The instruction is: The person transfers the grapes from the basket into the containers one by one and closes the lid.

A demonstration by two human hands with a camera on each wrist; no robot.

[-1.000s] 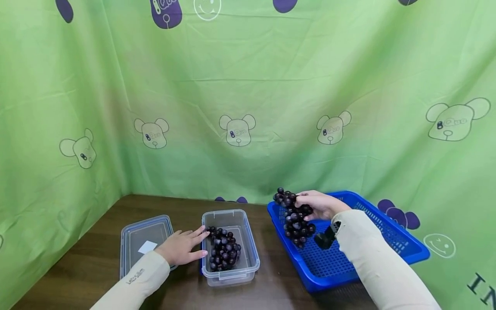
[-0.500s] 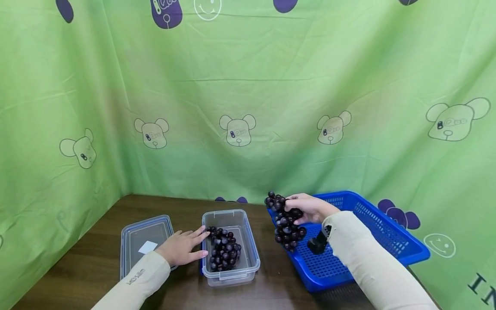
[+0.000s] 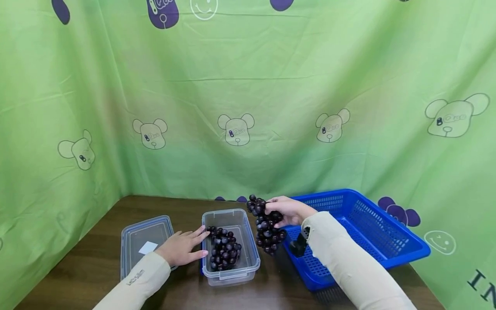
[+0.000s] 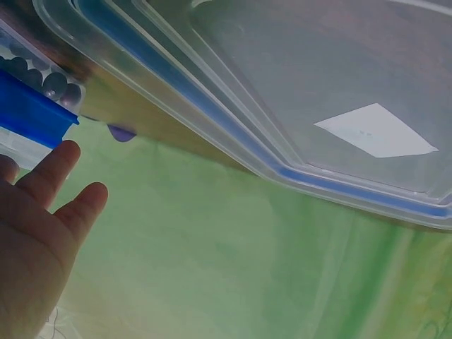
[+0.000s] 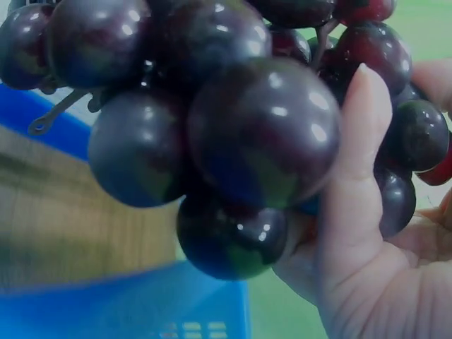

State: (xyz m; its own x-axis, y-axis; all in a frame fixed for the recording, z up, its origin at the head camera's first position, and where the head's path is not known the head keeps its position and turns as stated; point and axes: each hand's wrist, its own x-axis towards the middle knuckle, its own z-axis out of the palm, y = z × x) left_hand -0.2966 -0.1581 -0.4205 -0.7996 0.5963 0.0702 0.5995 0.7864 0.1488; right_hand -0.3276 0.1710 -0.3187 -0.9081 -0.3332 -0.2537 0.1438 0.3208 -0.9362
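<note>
My right hand (image 3: 288, 210) grips a bunch of dark purple grapes (image 3: 267, 228), which hangs between the clear container and the blue basket. In the right wrist view the thumb presses against the grapes (image 5: 261, 134), and a bit of stem sticks out at the left. My left hand (image 3: 182, 247) rests with spread, straight fingers at the left rim of the clear plastic container (image 3: 249, 245). Inside that container lies another bunch of dark grapes (image 3: 224, 252). The left wrist view shows the fingertips beside the container's blue clip (image 4: 32, 106).
A blue perforated basket (image 3: 387, 232) stands on the right of the brown wooden table (image 3: 186, 295). The container's clear lid (image 3: 155, 228), with a white label (image 3: 148, 247), lies at the left. A green printed curtain (image 3: 240, 168) closes off the back and sides.
My right hand has carried the grape bunch leftward, from over the basket to near the container's right side. My left hand has stayed at the container's rim.
</note>
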